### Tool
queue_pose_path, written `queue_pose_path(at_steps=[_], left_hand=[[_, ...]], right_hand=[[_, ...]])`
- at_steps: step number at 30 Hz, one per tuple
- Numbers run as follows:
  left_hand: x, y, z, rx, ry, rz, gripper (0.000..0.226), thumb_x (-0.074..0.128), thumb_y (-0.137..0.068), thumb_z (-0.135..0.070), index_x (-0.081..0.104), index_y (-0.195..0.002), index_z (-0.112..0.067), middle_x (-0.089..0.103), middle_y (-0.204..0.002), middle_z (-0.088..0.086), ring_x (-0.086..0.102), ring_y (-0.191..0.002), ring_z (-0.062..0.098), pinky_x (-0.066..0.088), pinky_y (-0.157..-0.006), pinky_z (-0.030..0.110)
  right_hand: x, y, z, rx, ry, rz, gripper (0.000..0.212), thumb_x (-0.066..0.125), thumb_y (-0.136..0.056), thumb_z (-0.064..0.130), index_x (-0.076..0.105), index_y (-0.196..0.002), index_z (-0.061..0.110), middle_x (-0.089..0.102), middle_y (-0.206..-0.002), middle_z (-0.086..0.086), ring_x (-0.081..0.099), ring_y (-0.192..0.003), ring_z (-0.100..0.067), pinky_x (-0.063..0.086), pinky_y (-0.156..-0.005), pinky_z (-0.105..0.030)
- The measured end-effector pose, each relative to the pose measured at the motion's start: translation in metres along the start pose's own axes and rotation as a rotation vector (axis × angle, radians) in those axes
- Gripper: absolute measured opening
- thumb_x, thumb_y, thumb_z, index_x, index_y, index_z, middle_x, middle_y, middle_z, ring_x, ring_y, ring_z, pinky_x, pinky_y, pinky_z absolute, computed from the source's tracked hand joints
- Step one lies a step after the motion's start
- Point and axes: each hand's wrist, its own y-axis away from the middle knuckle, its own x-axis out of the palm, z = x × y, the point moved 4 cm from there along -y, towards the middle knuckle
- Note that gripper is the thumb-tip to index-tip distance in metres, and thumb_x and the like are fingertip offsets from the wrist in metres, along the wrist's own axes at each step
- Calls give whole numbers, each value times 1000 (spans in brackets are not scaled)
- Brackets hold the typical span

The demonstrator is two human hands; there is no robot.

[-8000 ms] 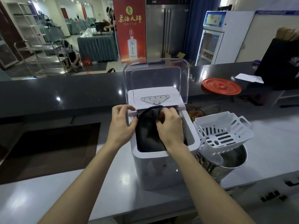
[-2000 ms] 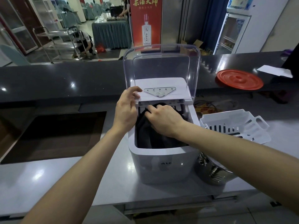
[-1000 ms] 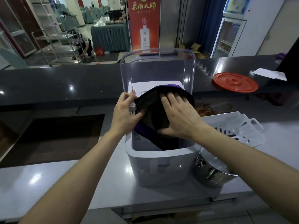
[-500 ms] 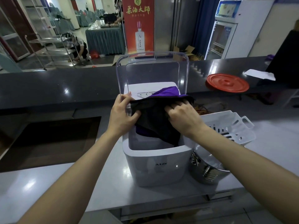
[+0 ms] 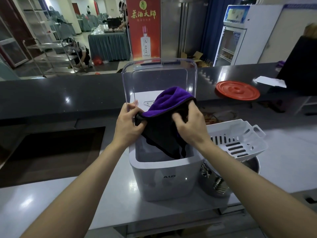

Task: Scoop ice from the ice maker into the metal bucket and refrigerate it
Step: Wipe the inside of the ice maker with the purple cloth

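Nearest: the pale grey bench (image 5: pixel 51 200) carries the white plastic ice maker (image 5: pixel 164 179). Touching its right side is the round stainless-steel bucket (image 5: pixel 221 186).

Over the ice maker's open bin both hands grasp a soft black-and-purple cloth (image 5: pixel 161 134). The left hand (image 5: pixel 127 124) pinches its left edge. The right hand (image 5: pixel 190 127) has its fingers curled into the folds. The cloth's lower end hangs into the bin. No ice is visible.

A white slotted plastic basket (image 5: pixel 243 134) rests tilted across the bucket's mouth. The ice maker's clear plastic lid (image 5: pixel 159 74) stands raised behind the hands.

Assessment: the bucket is rigid and, empty, likely light. Loaded with ice it should be heavy, cold and slick with condensation. Best grasped with both hands under the rim or at the side fitting. The basket must come off first. The cloth is limp and needs no care.

Beyond: a round red plastic lid (image 5: pixel 237 90) lies on the dark raised counter (image 5: pixel 51 95). A glass-door fridge (image 5: pixel 229 47) stands well apart.
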Motion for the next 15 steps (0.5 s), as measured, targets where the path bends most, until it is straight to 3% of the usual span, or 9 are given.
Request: queue_pose_path(at_steps=[2, 3, 5, 7, 10, 13, 15], left_hand=[[0, 0, 0, 12, -12, -4, 21, 71, -86, -23, 77, -105, -15, 55, -118, 4, 50, -151, 19, 48, -119, 50], [-1, -1, 1, 11, -15, -1, 22, 72, -86, -23, 78, -106, -15, 55, -118, 3, 50, -151, 19, 48, -119, 50], [0, -1, 2, 5, 4, 18, 20, 76, -88, -20, 79, -107, -15, 54, -119, 2, 49, -151, 19, 48, -120, 50], [2, -1, 3, 5, 19, 38, 17, 81, -90, -14, 79, -107, -17, 54, -120, 1, 48, -153, 20, 47, -122, 48], [1, -1, 5, 9, 18, 32, 21, 89, -88, -20, 77, -106, -22, 53, -120, -2, 47, -153, 15, 46, -121, 34], [2, -1, 3, 22, 19, 32, 28, 89, -87, -41, 75, -106, -25, 53, -118, -4, 46, -152, 10, 41, -115, 17], [1, 0, 1, 31, 30, 17, 31, 75, -93, -53, 73, -109, -26, 53, -117, -4, 49, -148, 6, 44, -110, 18]], right_hand=[[14, 6, 3, 18, 121, 49, 88, 84, -77, 62, 45, -141, 16, 53, -135, -1, 53, -122, -16, 48, -105, -29], [22, 7, 4, 16, 218, 75, 111, 88, -67, 70, 37, -148, 14, 45, -144, -5, 45, -132, -21, 44, -112, -32], [34, 6, 5, 9, 353, 98, 124, 93, -63, 64, 29, -154, 9, 35, -151, -14, 37, -139, -33, 42, -118, -43], [36, -2, 3, -11, 311, 52, 104, 94, -75, 39, 34, -153, 8, 36, -150, -19, 42, -136, -38, 46, -114, -49], [30, -11, 2, -28, 186, -17, 71, 82, -88, 9, 45, -148, 11, 49, -140, -17, 56, -122, -33, 52, -107, -38], [23, -13, 2, -61, 153, -64, 47, 74, -87, 3, 60, -131, 12, 58, -123, -11, 60, -107, -25, 55, -100, -35], [14, -12, 1, -111, 154, -130, 33, 72, -84, 3, 67, -116, 10, 58, -118, -8, 61, -101, -20, 56, -95, -27]])
